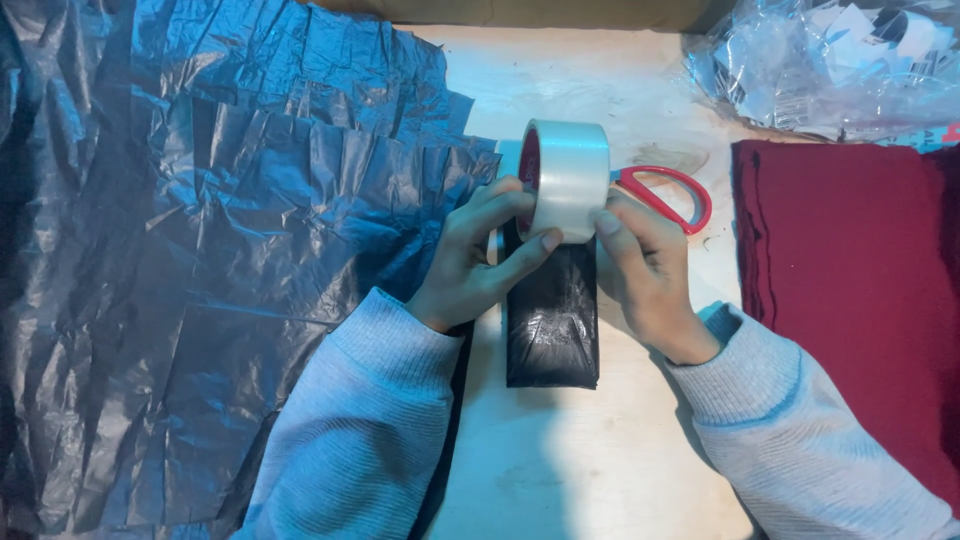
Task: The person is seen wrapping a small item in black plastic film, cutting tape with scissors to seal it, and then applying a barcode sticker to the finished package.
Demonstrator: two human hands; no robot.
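Note:
A roll of clear packing tape (565, 175) stands on edge at the far end of a small package wrapped in black plastic (552, 320), which lies on the pale table (560, 460). My left hand (478, 255) grips the roll from the left, thumb against its face. My right hand (645, 270) holds it from the right, fingertips on the tape's lower edge. Both arms wear light grey sleeves.
A large heap of crumpled dark plastic sheets (200, 230) covers the left half of the table. Red-handled scissors (672, 195) lie behind my right hand. A stack of dark red cloth (860, 290) sits at the right, and a clear bag of pieces (830, 60) at the top right.

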